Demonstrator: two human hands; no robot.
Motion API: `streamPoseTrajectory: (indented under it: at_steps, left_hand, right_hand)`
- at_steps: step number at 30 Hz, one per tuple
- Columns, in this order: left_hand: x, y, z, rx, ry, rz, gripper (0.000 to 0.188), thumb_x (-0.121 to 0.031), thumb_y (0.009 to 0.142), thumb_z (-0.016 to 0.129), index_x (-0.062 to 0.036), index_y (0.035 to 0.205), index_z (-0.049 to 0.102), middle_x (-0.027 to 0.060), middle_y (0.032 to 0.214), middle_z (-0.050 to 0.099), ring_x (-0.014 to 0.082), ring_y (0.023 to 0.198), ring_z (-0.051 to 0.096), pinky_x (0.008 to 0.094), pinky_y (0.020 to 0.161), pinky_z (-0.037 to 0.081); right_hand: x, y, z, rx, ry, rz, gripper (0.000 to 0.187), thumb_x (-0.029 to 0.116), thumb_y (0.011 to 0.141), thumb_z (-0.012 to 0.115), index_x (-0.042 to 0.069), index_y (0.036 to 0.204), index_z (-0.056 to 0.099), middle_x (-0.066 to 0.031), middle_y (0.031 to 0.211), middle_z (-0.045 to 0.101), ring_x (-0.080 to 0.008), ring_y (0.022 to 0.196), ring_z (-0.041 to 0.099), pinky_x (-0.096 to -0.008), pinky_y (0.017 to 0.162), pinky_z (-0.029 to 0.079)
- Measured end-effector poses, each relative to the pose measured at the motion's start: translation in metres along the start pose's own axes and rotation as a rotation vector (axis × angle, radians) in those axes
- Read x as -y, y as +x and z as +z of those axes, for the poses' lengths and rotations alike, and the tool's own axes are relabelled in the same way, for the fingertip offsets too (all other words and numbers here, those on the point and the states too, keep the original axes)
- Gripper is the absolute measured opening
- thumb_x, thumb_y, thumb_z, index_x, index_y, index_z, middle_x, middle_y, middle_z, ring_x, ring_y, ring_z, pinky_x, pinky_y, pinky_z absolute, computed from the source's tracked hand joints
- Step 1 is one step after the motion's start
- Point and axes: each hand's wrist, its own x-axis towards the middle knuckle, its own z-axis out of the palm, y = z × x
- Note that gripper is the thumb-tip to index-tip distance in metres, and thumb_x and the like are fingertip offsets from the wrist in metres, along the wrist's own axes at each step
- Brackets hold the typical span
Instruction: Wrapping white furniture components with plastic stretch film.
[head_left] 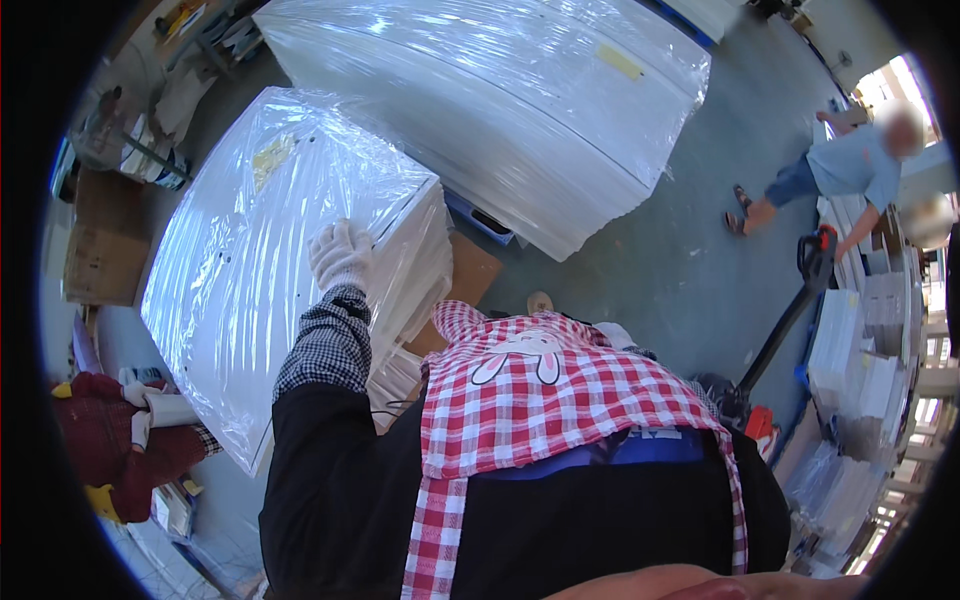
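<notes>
My left hand (341, 256), in a white knit glove, lies with its fingers stretched out on top of a stack of white sheets wrapped in clear film (225, 270). It rests close to the stack's right edge and grips nothing. A yellowish label (272, 160) shows under the film farther back. My right hand (613, 334) is nearly all hidden behind my red-and-white checked apron (560, 400); only a pale bit of what looks like its glove shows, so its fingers cannot be made out.
A larger film-wrapped stack (500, 90) stands beyond. Brown cardboard (473, 272) lies by the near stack. At right, a person in light blue (850, 165) holds a pallet jack handle (795, 310); white stacks (855, 340) line that side. Another gloved person (120, 445) works at left.
</notes>
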Motion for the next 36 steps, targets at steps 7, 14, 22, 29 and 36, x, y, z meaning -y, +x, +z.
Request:
streamPoseTrajectory:
  at_steps: [7,14,22,29,36]
  left_hand:
    - [-0.001,0.000,0.008,-0.043,0.010,-0.030,0.057,-0.049,0.095,0.049,-0.0124,0.138,0.054,0.0133,0.144,0.049,0.0309,0.134,0.042,0.0407,0.117,0.028]
    - [-0.004,0.010,0.003,0.005,0.000,0.076,0.054,-0.044,0.095,0.047,-0.0110,0.137,0.055,0.0147,0.140,0.053,0.0305,0.130,0.047,0.0412,0.114,0.032]
    - [-0.002,-0.004,0.001,-0.048,-0.001,0.063,0.053,-0.039,0.095,0.050,-0.0066,0.137,0.052,0.0163,0.141,0.050,0.0347,0.130,0.044,0.0408,0.113,0.034]
    - [-0.002,-0.005,-0.001,-0.079,-0.043,0.040,0.053,-0.039,0.093,0.054,-0.0090,0.135,0.054,0.0165,0.139,0.051,0.0351,0.130,0.044,0.0415,0.113,0.034]
    - [-0.003,-0.003,0.004,-0.072,-0.078,-0.002,0.052,-0.040,0.093,0.054,-0.0096,0.135,0.056,0.0162,0.141,0.051,0.0340,0.132,0.043,0.0412,0.115,0.033]
  right_hand:
    - [0.048,-0.002,-0.022,0.057,-0.069,0.283,0.032,0.024,0.098,0.043,0.007,0.110,0.067,-0.0231,0.107,0.068,-0.0399,0.103,0.065,-0.0486,0.088,0.051]
    - [0.042,-0.008,-0.024,0.020,-0.019,0.092,0.030,0.025,0.095,0.048,0.006,0.106,0.070,-0.0233,0.099,0.070,-0.0401,0.096,0.068,-0.0480,0.083,0.054]
    - [0.116,-0.030,-0.063,0.192,-0.293,0.230,0.035,0.028,0.097,0.045,0.009,0.116,0.068,-0.0225,0.110,0.069,-0.0378,0.106,0.066,-0.0463,0.092,0.051]
    - [0.097,-0.023,-0.057,0.232,-0.349,0.169,0.036,0.030,0.098,0.045,0.011,0.116,0.069,-0.0216,0.116,0.066,-0.0381,0.115,0.061,-0.0451,0.097,0.048]
    - [0.103,-0.018,-0.068,0.240,-0.355,0.183,0.034,0.028,0.097,0.046,0.010,0.115,0.068,-0.0222,0.117,0.066,-0.0380,0.113,0.062,-0.0455,0.095,0.049]
